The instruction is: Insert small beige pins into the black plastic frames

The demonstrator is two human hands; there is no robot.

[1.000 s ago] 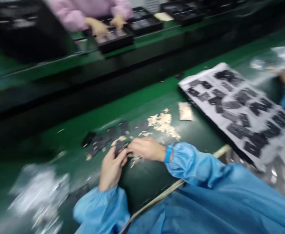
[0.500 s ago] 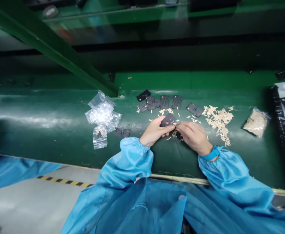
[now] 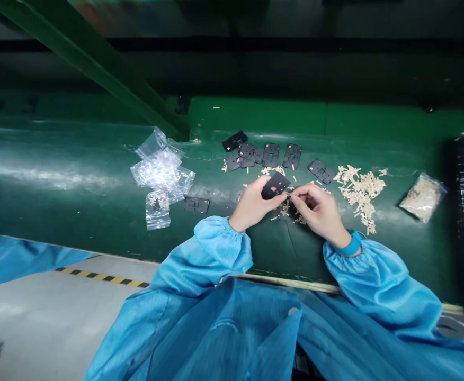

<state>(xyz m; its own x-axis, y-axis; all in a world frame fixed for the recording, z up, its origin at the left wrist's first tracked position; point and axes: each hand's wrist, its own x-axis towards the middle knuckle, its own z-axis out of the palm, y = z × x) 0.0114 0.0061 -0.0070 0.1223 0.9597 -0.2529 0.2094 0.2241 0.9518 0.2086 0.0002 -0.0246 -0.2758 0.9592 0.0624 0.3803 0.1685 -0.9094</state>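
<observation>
Left hand gripped black plate, now slightly higher than before, over green bench. Right hand pinched the plate's lower corner, near loose beige scraps.

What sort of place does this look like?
Most likely a factory production line: there's a long green workbench, a blue protective smock sleeve, small black plates laid out in numbers, and yellow-and-black floor tape.
</observation>
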